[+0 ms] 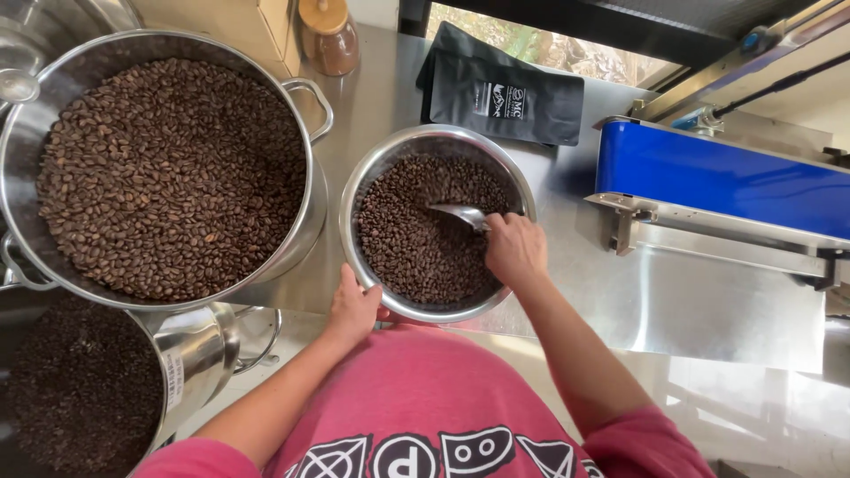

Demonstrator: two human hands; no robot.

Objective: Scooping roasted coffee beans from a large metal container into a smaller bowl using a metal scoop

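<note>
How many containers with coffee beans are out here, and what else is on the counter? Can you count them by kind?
Large steel pots of beans: 2 (top-left pot, lower-left pot)
Steel bowls of beans: 1, the bowl, steadied by the left hand
Metal scoops: 1, the scoop, in the right hand
Black pouches: 1, the pouch
Brown jars: 1, the jar
Total: 6

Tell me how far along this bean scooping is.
Done: the steel bowl already holds a deep layer of coffee beans. In hand: the right hand holds a metal scoop in the beans while the left hand steadies the rim. Left: the black pouches lie flat beside the bowl.
</note>
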